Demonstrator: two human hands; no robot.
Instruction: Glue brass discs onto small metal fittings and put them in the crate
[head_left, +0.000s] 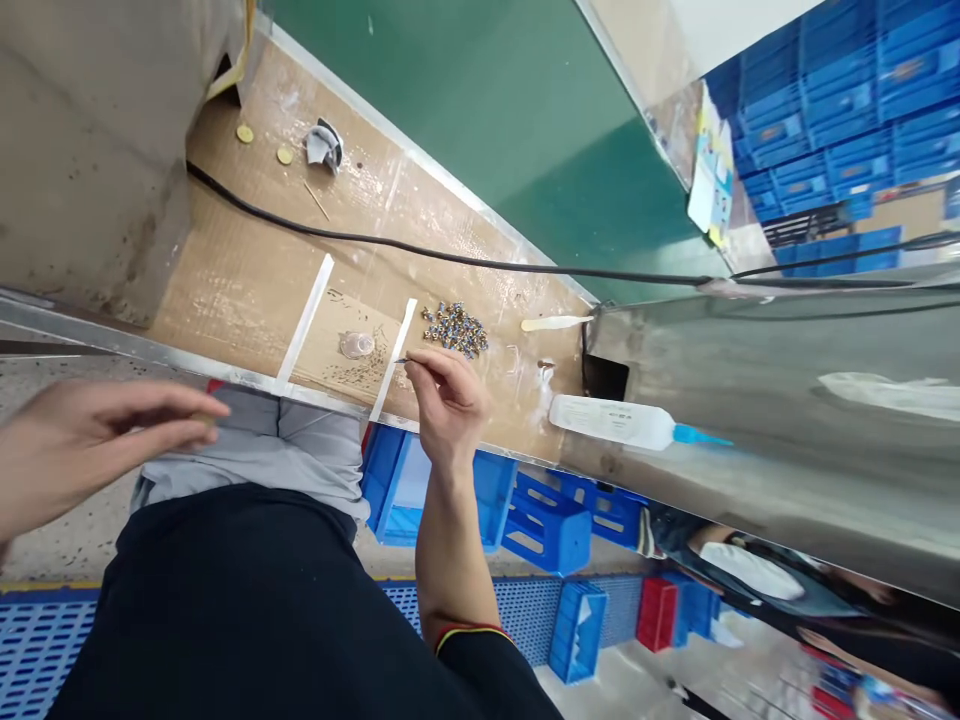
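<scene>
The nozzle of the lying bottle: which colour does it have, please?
The nozzle is bright blue; it shows best in the head view.

Stacked blue bins (836,110) show a factory workshop.

Single head-worn view — facing forward and down, near the hands (452,405), cardboard-covered bench (232,225) slanting across

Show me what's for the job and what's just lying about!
Probably for the job: thin dark piece in the right hand; pile of shiny blue-and-gold pieces; small clear plastic cup; tiny dark specks.

Probably just lying about: two round yellow discs; crumpled grey-and-white scrap; thin tan stick.
</scene>
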